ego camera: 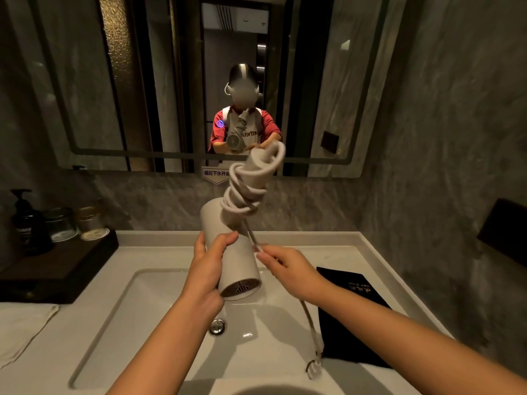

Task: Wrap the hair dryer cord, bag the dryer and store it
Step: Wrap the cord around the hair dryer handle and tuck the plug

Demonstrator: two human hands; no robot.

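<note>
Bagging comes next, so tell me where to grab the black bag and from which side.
Take the black bag by its near short edge, coming from the right. It lies flat on the counter right of the sink, and the loose cord and plug hang along its left edge.

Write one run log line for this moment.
step: wrapping cord | left hand: dryer | right hand: cord | bag: on counter

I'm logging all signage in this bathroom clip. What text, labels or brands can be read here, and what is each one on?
"提拉下水开关": white sign below the mirror, its right end hidden by the hair dryer.
Gold print on the black bag: too small to read.
Label on the black pump bottle: blurred.
Print on the apron in the reflection: mirrored, partly hidden, not readable.
</note>
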